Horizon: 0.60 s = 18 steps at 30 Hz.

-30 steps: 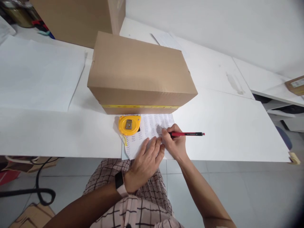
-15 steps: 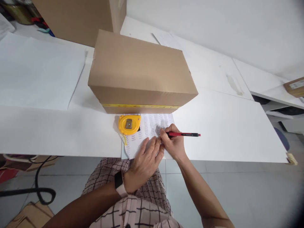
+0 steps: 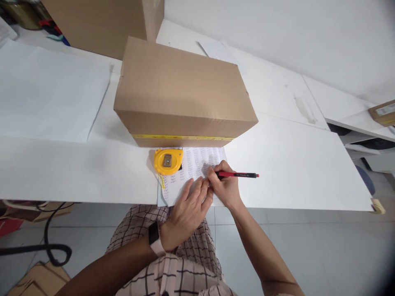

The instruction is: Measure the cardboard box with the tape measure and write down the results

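A sheet of paper with columns of handwriting lies at the table's front edge. My left hand rests flat on its lower part, fingers stretched out. In my right hand is a red and black pen, its tip down at the paper and hidden behind my fingers. A yellow tape measure sits on the sheet's upper left, a short bit of tape showing. Right behind the paper stands a closed cardboard box with yellow tape along its lower front.
A larger cardboard box stands behind on the left. Large white sheets cover the left of the white table. Another paper lies at the back, and a small box is far right. A black cable hangs below left.
The pen's back end has shifted very slightly to the left. My left hand, the tape measure and the boxes stay in place.
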Available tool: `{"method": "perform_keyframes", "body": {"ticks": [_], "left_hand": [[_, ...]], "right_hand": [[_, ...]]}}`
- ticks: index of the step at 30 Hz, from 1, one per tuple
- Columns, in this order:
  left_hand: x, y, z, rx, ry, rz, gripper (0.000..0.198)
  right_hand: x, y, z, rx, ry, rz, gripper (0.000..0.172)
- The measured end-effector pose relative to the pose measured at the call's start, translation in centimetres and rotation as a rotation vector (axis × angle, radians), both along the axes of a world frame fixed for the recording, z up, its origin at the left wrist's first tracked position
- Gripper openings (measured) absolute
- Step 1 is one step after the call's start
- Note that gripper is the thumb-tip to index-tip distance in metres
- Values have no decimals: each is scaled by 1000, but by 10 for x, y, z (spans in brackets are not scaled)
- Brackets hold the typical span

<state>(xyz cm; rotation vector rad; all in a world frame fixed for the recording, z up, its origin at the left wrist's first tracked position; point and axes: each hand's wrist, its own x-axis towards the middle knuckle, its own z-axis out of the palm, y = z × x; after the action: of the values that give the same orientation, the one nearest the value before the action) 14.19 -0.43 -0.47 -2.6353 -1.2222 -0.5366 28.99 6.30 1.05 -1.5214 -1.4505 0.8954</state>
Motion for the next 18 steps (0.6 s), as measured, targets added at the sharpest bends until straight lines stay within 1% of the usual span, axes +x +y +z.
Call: {"method": "perform_keyframes", "body": {"ticks": [6, 14, 18], "left_hand": [[2, 1, -1, 8, 4, 23, 38], [4, -1, -9, -31, -15, 21, 40], [4, -2, -9, -57, -21, 24, 40]], "right_hand": [[1, 1, 1, 24, 27, -45, 31], [2, 1, -2, 31, 24, -28, 29], [2, 1, -1, 39, 4, -22, 29]]}}
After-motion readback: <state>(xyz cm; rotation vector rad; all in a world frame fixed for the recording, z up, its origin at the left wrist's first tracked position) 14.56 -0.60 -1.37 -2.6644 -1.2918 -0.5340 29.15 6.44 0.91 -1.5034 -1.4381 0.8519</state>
